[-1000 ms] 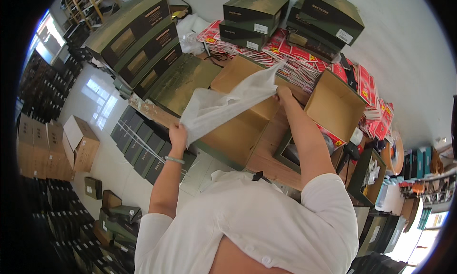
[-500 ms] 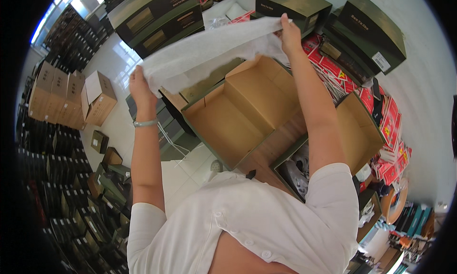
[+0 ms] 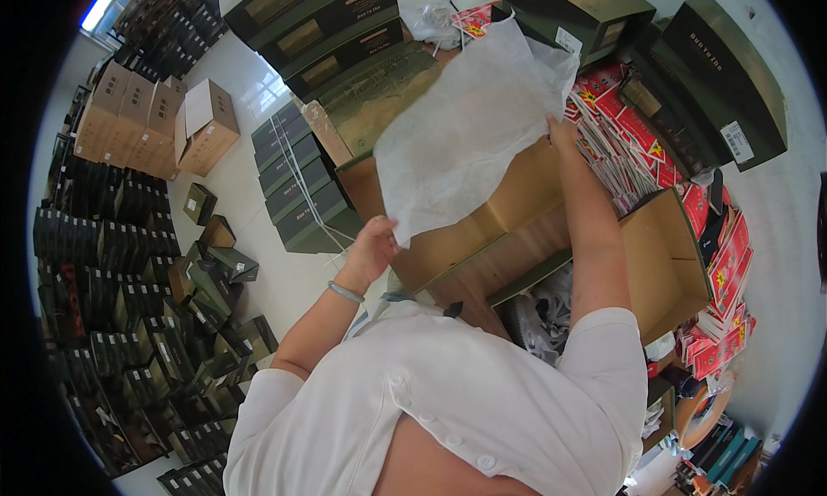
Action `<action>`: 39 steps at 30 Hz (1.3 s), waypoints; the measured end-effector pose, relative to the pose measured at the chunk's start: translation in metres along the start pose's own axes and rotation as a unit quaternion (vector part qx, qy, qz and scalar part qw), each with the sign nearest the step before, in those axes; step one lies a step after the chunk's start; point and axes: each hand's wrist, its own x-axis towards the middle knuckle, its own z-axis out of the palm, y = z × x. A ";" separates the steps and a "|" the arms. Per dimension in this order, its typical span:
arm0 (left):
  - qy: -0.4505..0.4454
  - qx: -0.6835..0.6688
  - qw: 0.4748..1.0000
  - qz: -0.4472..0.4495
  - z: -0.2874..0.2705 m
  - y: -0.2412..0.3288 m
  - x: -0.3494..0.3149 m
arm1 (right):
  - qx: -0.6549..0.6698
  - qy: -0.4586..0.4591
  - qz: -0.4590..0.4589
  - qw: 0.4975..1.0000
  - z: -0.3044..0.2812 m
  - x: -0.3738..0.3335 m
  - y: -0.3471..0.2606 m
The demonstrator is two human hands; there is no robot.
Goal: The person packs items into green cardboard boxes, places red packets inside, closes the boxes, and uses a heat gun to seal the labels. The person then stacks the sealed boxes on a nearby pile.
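Observation:
A sheet of white tissue paper (image 3: 465, 138) is stretched at a slant between my two hands, above an open cardboard shoe box (image 3: 517, 205). My left hand (image 3: 372, 250) pinches its near lower corner, beside the box's near left side. Farther off, my right hand (image 3: 563, 136) grips the right edge of the sheet over the box's far right side. The paper hides much of the box's tan inside. Closer to my body stands another open box (image 3: 659, 263), with grey shoes (image 3: 543, 313) in it, partly covered by my right forearm.
Dark green shoe boxes (image 3: 332, 43) are stacked at the far left of the table, with more (image 3: 715, 82) at the far right. Red printed cards (image 3: 633, 138) lie in piles on the right. Strapped boxes (image 3: 301, 181) and brown cartons (image 3: 207, 125) stand on the left floor.
My left hand has come down and toward me, to the right. My right hand has dropped lower. The tissue paper has swung from level to slanting over the open box.

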 end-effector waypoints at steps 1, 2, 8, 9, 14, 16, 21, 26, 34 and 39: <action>-0.023 0.007 0.999 -0.027 -0.011 -0.006 0.002 | 0.002 -0.021 0.013 1.000 0.002 -0.007 0.011; -0.055 0.015 0.997 -0.058 -0.022 -0.013 0.008 | 0.003 -0.032 0.027 0.999 -0.005 -0.007 0.025; 0.098 0.327 0.936 -0.086 -0.019 -0.015 0.021 | -0.188 0.211 0.143 0.948 0.006 -0.093 0.014; 0.093 0.424 0.900 -0.045 -0.032 -0.011 0.035 | -0.165 0.186 0.104 0.963 0.005 -0.125 -0.002; 0.004 0.481 0.877 0.006 -0.047 0.036 0.112 | 0.159 -0.080 0.059 0.982 0.034 -0.322 -0.010; -0.003 0.505 0.863 0.022 -0.063 0.040 0.152 | 0.111 -0.129 0.204 0.964 0.057 -0.375 -0.021; -0.053 0.584 0.806 0.086 -0.085 0.029 0.229 | 0.068 0.052 0.148 0.985 0.112 -0.398 -0.031; -0.143 0.557 0.815 0.067 -0.077 0.030 0.247 | 0.196 0.091 0.220 0.951 0.132 -0.390 0.004; -0.199 0.574 0.795 -0.006 -0.077 0.036 0.245 | 0.172 -0.039 0.000 0.984 0.132 -0.424 0.004; -0.224 0.532 0.816 -0.034 -0.084 0.042 0.255 | 0.673 -0.086 0.286 0.677 0.108 -0.426 -0.005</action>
